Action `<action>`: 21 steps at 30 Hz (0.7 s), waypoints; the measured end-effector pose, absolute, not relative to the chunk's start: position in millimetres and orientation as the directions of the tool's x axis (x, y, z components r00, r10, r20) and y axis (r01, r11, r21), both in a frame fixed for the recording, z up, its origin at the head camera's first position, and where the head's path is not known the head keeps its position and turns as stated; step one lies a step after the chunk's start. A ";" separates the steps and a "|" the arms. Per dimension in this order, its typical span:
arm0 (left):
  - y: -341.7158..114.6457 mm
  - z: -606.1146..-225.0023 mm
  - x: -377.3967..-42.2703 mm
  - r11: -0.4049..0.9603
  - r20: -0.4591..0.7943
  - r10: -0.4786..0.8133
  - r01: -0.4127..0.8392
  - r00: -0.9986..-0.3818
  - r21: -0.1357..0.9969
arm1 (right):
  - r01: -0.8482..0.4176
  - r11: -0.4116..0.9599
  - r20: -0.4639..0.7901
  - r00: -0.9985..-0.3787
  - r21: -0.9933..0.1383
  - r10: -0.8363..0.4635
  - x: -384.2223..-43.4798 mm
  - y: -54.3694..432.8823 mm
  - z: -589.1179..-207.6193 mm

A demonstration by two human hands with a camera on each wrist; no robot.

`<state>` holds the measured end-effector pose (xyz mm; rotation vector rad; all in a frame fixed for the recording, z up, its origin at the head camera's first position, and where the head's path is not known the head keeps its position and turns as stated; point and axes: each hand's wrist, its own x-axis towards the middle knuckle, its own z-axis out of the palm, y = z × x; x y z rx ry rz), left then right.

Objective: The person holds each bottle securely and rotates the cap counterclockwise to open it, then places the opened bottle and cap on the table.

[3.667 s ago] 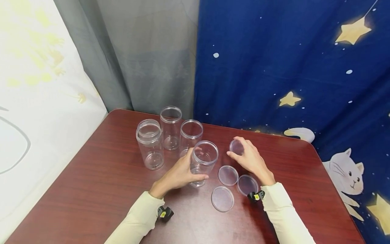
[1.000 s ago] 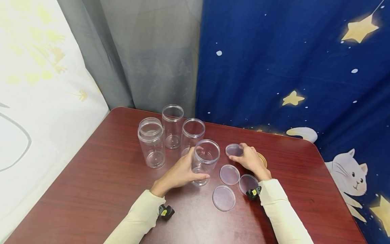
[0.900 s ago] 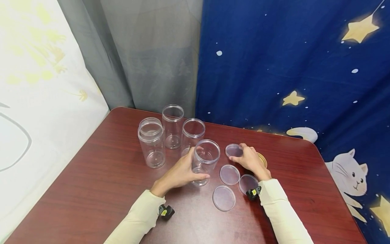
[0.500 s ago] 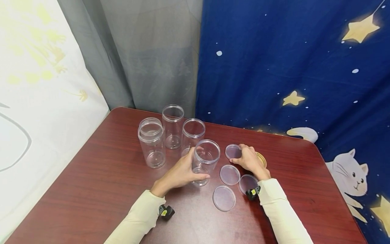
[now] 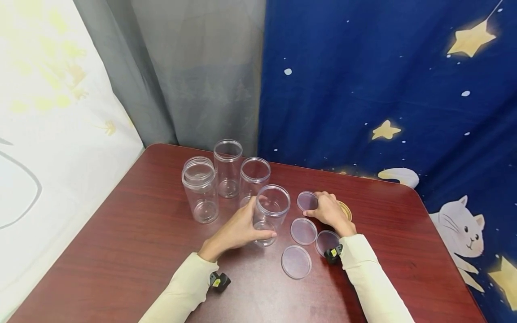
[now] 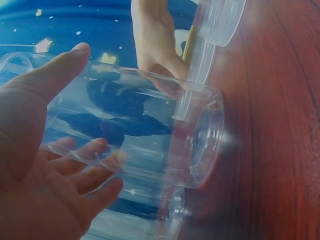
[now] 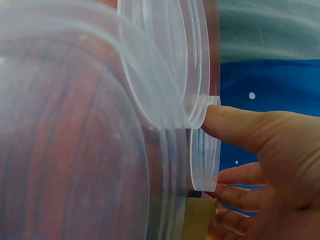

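Observation:
My left hand [image 5: 242, 226] grips a clear plastic jar [image 5: 273, 211], which stands upright with an open rim; the left wrist view shows the thumb on one side and the fingers on the other. My right hand [image 5: 331, 210] holds a round clear lid [image 5: 306, 202] by its right edge, thumb at the near side and fingers at the far side. The lid lies flat or nearly so on the table. Three more clear lids [image 5: 304, 231] lie nearer, between the hands and by the right wrist. A gold-coloured round lid [image 5: 346, 210] is partly hidden behind the right hand.
Several clear jars stand upright left of the held one: a back jar [image 5: 228, 168], a middle jar [image 5: 254, 172] and a left jar [image 5: 202, 197] with another rim behind it. The red-brown table [image 5: 121, 242] meets a grey curtain [image 5: 202, 67] and a blue curtain [image 5: 323, 89].
Since the oldest frame my right hand has lowered the tilted lid to the table, and the gold lid has come into sight. Lately the lid has shifted slightly nearer. The left hand stays put.

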<state>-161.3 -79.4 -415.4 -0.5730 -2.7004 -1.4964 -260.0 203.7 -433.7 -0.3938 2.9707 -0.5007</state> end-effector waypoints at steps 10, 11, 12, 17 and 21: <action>-82.8 -411.7 -157.5 0.587 0.130 0.265 0.267 -0.955 0.764 | -0.224 0.902 -0.051 -0.964 -0.369 -0.261 -260.4 206.8 -434.9; -83.7 -411.0 -157.1 0.593 0.132 0.263 0.268 -0.956 0.759 | -0.222 0.898 -0.046 -0.965 -0.381 -0.258 -260.0 207.6 -434.0; -84.7 -410.3 -156.6 0.599 0.133 0.262 0.269 -0.956 0.754 | -0.218 0.895 -0.042 -0.966 -0.389 -0.254 -259.5 208.4 -432.9; -91.9 -409.2 -147.6 0.643 0.118 0.244 0.252 -0.962 0.723 | -0.190 0.890 -0.020 -0.976 -0.415 -0.217 -253.3 213.2 -427.1; -106.8 -402.0 -136.2 0.676 0.142 0.200 0.242 -0.969 0.696 | -0.202 0.876 0.025 -0.977 -0.437 -0.213 -248.7 219.1 -424.1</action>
